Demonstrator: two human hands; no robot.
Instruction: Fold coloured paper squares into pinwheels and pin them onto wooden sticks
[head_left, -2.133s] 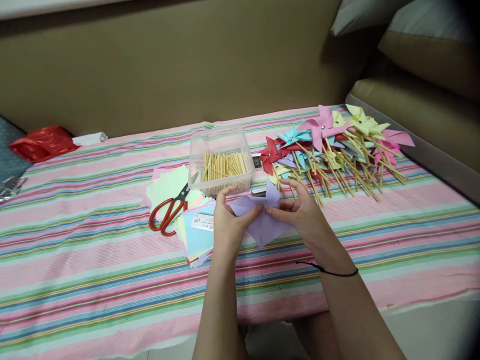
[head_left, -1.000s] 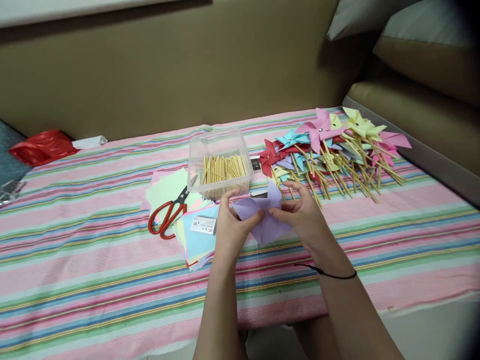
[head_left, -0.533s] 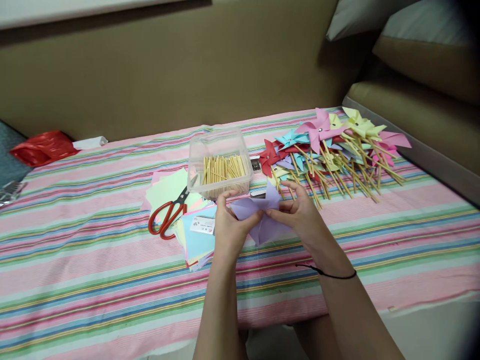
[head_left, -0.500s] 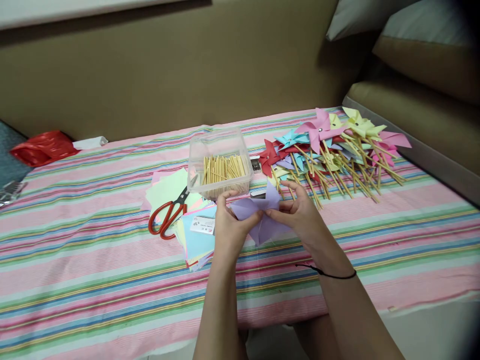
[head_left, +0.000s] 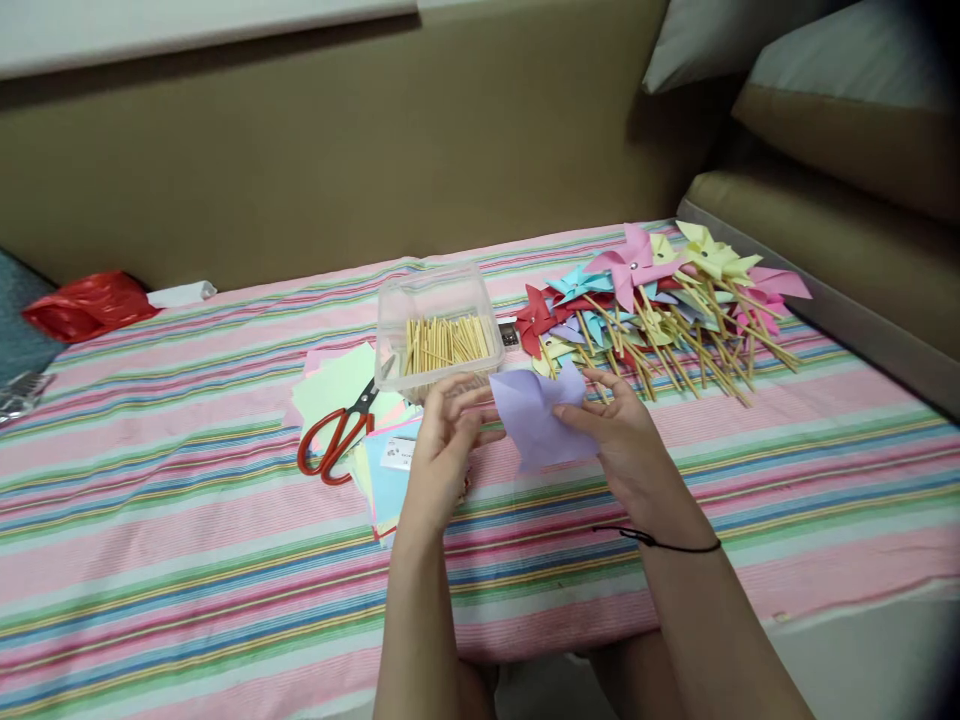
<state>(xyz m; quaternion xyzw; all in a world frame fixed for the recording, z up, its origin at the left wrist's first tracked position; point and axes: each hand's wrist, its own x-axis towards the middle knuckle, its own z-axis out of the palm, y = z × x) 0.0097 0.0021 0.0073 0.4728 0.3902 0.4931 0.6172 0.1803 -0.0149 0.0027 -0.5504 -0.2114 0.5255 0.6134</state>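
A purple sheet of paper (head_left: 536, 420), slightly curved and with uneven edges, is pinched in my right hand (head_left: 626, 435). The right thumb lies on its near face, the other fingers behind it. My left hand (head_left: 446, 440) is just left of the paper, its fingers apart; whether a fingertip touches the sheet I cannot tell. Beyond my hands stands a clear plastic box (head_left: 484, 375) holding many thin wooden sticks (head_left: 444, 345). Left of my left hand lie red-handled scissors (head_left: 334, 445) and coloured paper squares (head_left: 388, 485), with a white card (head_left: 397, 453) on top.
A pile of finished paper pinwheels (head_left: 637, 270) on sticks lies to the right. Beside the box is a small dark case (head_left: 509, 335). A red plastic bag (head_left: 90, 305) rests far left on the striped cloth (head_left: 187, 520). A brown sofa back (head_left: 337, 150) rises behind.
My left hand has let go of the purple paper and moved left, its fingers loosening. The paper's folded-in points have spread out flatter, and my right hand keeps hold of it.
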